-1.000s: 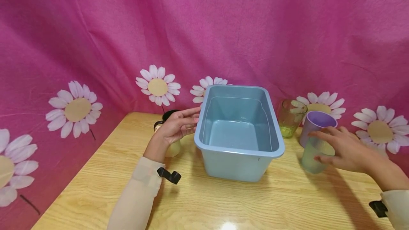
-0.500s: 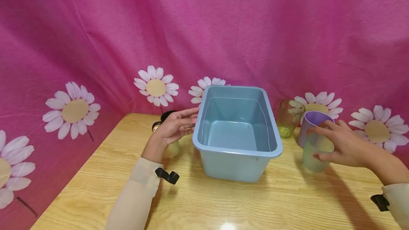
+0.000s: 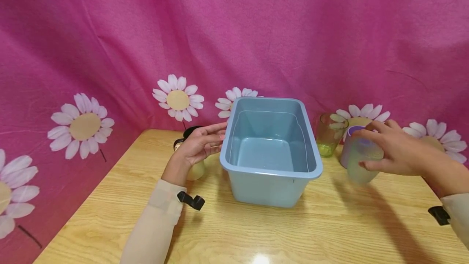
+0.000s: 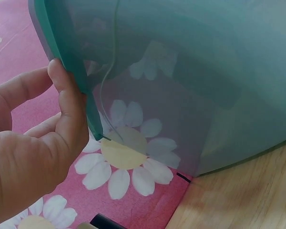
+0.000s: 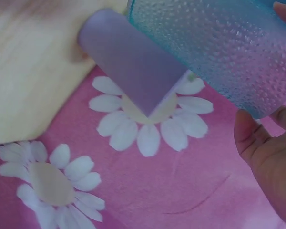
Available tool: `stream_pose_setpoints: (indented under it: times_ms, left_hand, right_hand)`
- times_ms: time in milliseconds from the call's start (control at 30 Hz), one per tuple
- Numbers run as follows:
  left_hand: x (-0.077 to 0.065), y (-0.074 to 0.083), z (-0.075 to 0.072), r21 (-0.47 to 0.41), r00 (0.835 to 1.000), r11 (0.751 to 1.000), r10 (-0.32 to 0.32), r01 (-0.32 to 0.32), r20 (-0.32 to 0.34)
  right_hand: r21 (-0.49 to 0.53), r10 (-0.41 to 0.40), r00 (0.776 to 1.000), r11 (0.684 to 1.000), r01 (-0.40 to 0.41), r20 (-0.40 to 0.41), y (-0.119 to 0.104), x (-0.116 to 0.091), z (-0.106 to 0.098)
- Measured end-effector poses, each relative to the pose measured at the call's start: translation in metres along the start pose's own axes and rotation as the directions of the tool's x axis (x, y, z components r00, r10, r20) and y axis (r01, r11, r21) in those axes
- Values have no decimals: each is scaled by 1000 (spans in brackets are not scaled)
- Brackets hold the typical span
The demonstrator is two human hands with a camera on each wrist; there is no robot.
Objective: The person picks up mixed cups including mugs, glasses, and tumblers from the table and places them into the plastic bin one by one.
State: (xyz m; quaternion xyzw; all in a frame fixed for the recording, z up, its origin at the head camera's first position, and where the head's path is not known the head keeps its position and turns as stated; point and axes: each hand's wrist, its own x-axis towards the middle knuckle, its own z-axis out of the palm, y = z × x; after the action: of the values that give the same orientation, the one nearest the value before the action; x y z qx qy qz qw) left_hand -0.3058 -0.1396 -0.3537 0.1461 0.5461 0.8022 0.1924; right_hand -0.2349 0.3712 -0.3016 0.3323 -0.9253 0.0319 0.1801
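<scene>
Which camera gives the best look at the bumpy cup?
The right wrist view: it shows the bumpy cup close up, its bumps plain, though the picture's edge cuts it off. The head view shows it smaller and blurred, partly covered by the right hand. The left wrist view doesn't show it.

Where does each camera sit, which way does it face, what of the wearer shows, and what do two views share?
Head: on the head, facing forward and down at the blue tub on the table; left hand, right hand and sleeves show.
Left wrist: on that wrist, facing the tub's side close up; left hand shows.
Right wrist: on that wrist, facing the textured cup and purple cup; part of the right hand shows.
Shared: head and right wrist both show those two cups.
</scene>
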Motion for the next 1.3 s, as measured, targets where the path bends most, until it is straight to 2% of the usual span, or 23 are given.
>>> stream_pose_setpoints:
  times_ms: [200,633,933,1167,1300]
  left_hand:
    - [1,-1,0,2,1000,1000,4,-4,2]
    - [0,-1,1,-6,1000,1000,-9,9,-1]
    - [0,-1,3,-4,1000,1000,-15,14,-15]
    - [0,-1,4,-5,1000,1000,-17,17,-22]
    - [0,-1,4,-4,999,1000,-11,11,-30]
  right_hand:
    - [-30,37,999,999,-36,33,-2,11,-17]
    - [-86,15,998,996,-9,64,-10,40,-55]
    - [-91,6,999,996,-1,50,-21,63,-81]
    - [-65,-75,997,995,74,-5,-32,82,-93]
    - [-65,-78,997,995,78,-1,-41,92,-99]
